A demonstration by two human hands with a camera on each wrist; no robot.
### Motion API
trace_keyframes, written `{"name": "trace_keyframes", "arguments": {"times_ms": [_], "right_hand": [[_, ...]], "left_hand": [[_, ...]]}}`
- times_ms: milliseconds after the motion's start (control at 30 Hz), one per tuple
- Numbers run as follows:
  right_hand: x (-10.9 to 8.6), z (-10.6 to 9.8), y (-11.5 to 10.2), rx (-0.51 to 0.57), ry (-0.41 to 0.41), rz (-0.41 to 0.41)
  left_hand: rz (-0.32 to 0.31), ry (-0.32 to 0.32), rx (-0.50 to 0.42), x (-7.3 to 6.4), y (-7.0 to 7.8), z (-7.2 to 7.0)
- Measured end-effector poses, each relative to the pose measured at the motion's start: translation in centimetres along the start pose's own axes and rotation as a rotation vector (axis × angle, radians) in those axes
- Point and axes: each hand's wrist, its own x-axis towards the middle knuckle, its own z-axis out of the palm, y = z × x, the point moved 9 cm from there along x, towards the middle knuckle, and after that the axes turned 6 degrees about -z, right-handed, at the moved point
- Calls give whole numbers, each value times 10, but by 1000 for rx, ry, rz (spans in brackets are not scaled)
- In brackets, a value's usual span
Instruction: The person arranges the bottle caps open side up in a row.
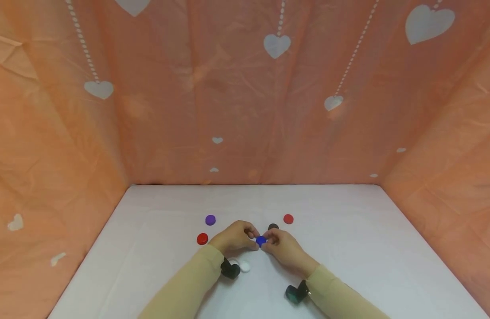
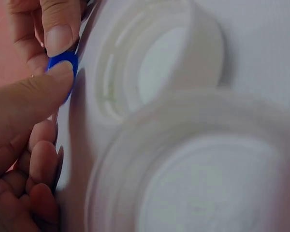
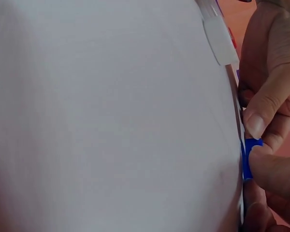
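Blue cap (image 1: 261, 241): pinched from both sides, left hand (image 1: 234, 237) and right hand (image 1: 282, 247) each curling thumb and fingertips onto it, near the tabletop (image 1: 348, 248) centre. Black cap (image 1: 273, 227), two red caps and purple cap (image 1: 210, 219) lie close behind; broad bare cloth toward both side edges.

Soft, even light, faint shadows; head view sharp but bowed at the edges; both wrist views blurred close-up.

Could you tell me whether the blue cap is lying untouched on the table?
No, in the head view both the left hand and right hand pinch the blue cap between them.
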Motion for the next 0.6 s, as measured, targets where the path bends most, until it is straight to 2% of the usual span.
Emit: {"name": "trace_keyframes", "arguments": {"times_ms": [167, 400, 600], "right_hand": [[0, 0, 1, 29, 1, 3], [1, -1, -4, 13, 6, -43], [0, -2, 1, 9, 7, 2]], "left_hand": [[4, -5, -22, 1, -3, 0], [-11, -10, -60, 1, -4, -4], [-40, -44, -117, -2, -6, 0]]}}
